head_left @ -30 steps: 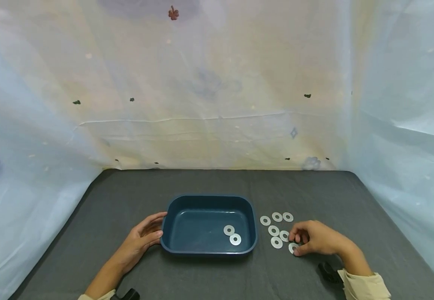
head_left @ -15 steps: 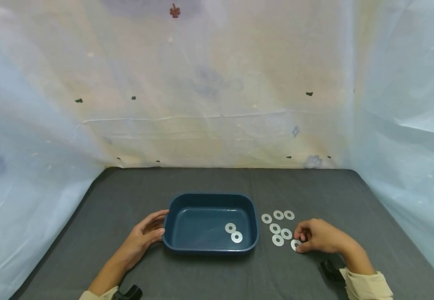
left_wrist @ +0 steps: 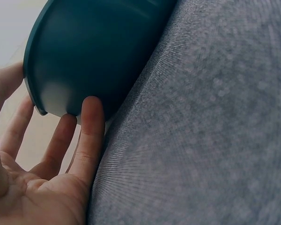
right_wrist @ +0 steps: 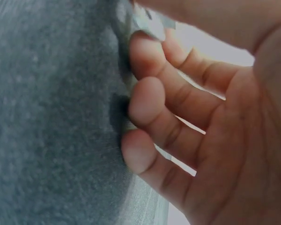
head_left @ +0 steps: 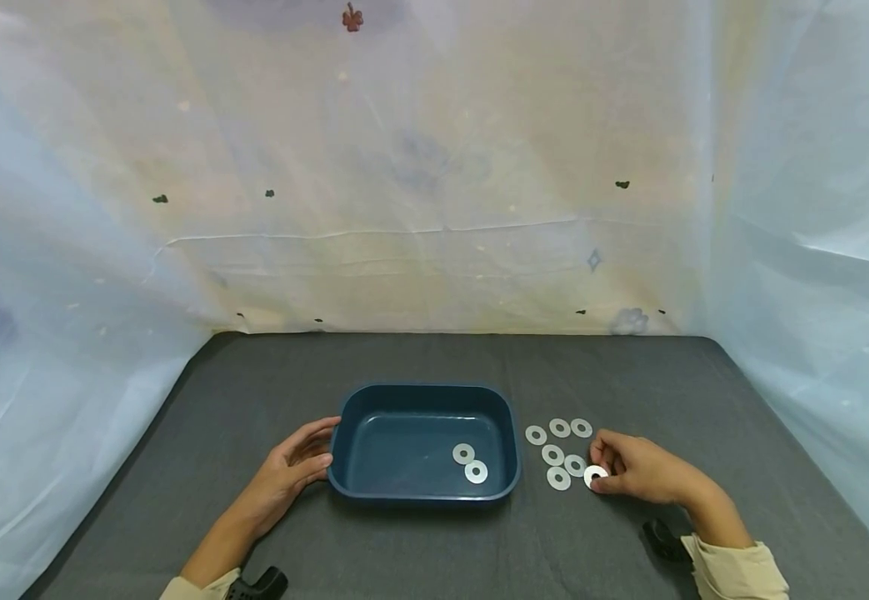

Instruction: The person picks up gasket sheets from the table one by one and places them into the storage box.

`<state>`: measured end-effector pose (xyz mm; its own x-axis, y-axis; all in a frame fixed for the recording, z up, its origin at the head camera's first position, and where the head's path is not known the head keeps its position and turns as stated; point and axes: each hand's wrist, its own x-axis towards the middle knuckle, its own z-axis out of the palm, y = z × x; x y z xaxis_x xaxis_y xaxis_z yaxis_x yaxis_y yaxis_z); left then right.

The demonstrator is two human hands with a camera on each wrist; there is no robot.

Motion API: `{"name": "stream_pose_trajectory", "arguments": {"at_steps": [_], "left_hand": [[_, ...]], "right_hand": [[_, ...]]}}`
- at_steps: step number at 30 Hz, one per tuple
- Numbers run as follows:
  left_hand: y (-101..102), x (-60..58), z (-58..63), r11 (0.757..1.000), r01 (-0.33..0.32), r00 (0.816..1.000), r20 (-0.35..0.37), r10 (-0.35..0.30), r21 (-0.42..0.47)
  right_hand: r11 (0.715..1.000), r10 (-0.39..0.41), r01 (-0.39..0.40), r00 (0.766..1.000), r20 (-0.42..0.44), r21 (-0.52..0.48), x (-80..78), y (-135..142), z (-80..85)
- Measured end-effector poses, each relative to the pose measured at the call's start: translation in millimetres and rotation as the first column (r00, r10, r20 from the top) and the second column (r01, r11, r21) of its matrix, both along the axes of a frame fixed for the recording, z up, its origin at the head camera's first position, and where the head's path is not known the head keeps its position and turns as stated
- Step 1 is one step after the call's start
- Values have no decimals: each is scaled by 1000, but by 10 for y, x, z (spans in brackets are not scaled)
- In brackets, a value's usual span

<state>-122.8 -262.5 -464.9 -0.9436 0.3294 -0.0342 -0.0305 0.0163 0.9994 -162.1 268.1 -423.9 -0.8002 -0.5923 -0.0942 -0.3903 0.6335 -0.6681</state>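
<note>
A dark blue rectangular tub point(head_left: 404, 492) stands on the grey cloth, with two flat white washers, one upper point(head_left: 463, 453) and one lower point(head_left: 476, 472), on its floor. My left hand point(head_left: 292, 468) rests against the tub's left end, its extended fingertips touching the outer wall point(left_wrist: 93, 56) and rim. My right hand point(head_left: 640, 468) pinches a shiny washer point(head_left: 594, 475) between thumb and fingers at the right of the loose group. In the right wrist view this washer point(right_wrist: 150, 22) is tilted at the fingertips, partly hidden by the thumb, while the other fingers curl close over the cloth.
Several more washers point(head_left: 552, 455) lie flat between the tub and my right hand. The grey table point(head_left: 434, 550) reaches back to a pale patterned curtain point(head_left: 434, 167), with bluish sheets on both sides. Each wrist wears a black strap mount point(head_left: 662, 540).
The washer under my right thumb was lying flat; it is now tilted up in the fingers, slightly farther from me. My left hand and the tub keep their places.
</note>
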Motion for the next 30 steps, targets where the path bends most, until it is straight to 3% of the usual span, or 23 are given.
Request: {"name": "stream_pose_trajectory", "arguments": {"at_steps": [9, 30], "left_hand": [[12, 20, 16, 1000, -9, 1000, 14, 9, -12], [2, 7, -2, 1000, -16, 1000, 27, 16, 5]], "right_hand": [[993, 101, -94, 989, 107, -67, -4, 99, 38], [992, 104, -96, 991, 89, -85, -15, 104, 11]]}}
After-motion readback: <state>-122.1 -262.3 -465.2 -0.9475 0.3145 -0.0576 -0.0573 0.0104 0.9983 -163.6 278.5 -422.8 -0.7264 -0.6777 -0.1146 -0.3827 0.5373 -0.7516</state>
